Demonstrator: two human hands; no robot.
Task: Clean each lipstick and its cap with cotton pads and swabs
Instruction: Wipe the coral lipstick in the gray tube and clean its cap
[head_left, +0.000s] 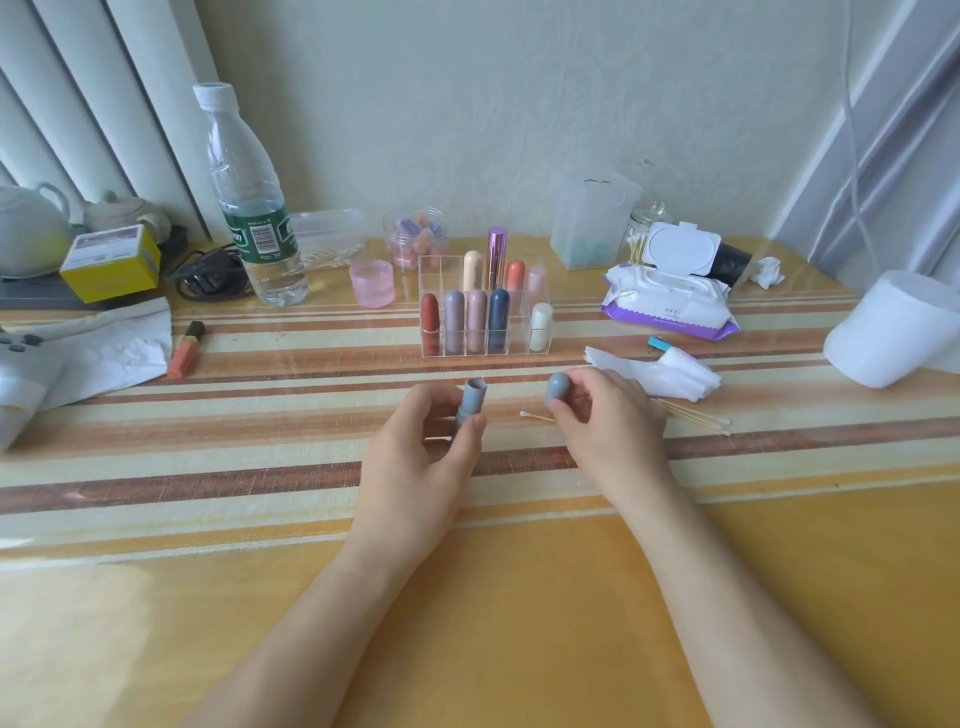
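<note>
Head view: a person works at the bench (467, 597), with both hands just above its striped cloth.
Left hand (415, 447): fingers and thumb are wrapped round the grey lipstick tube (470, 408), which stands upright with its open mouth up and a reddish tint at the rim.
Right hand (602, 421): pinches the grey cap (558, 392), held apart from the tube with its rounded end up.
Supplies: one swab (535, 415) lies on the bench between the hands, spare swabs (696, 418) lie to the right, and white pads (660, 371) are heaped just behind the right hand.
Step in hand: the cap is off and wiping has probably not begun.
Doing it well: set the cap down within reach and take the swab. Keep the tube upright and steady, then run the tip round the rim lightly so the colour is not gouged.
Risk: the smooth cap could roll once it is set down.
Waiting: other lipsticks stand in the clear rack (483, 312) behind.
</note>
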